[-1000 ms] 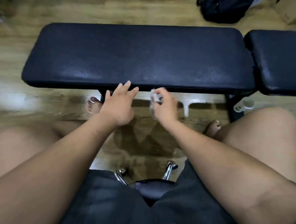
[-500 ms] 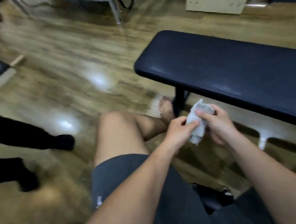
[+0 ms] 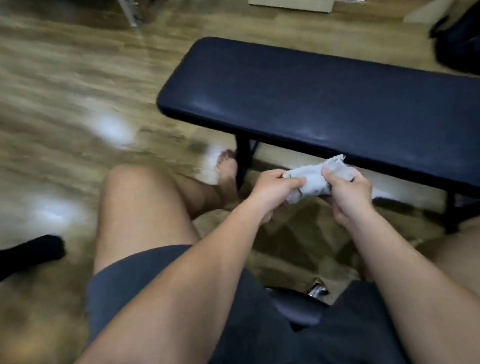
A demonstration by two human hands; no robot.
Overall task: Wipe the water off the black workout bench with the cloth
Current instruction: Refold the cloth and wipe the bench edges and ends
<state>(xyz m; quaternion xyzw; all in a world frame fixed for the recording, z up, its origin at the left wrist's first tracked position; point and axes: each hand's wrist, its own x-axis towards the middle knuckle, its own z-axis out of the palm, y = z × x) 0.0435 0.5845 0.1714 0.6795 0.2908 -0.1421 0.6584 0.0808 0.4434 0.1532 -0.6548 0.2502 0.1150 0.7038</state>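
Cloth (image 3: 312, 183) held bunched in the air, just short of the near edge of the black workout bench (image 3: 326, 100): my left hand (image 3: 273, 191) pinches one end and my right hand (image 3: 349, 192) grips the other, both hands closed on the fabric. Wiping looks not yet begun; I judge this the readying step, and next the cloth must be lifted onto the bench top and swept along it. Count: one cloth, one bench, two hands
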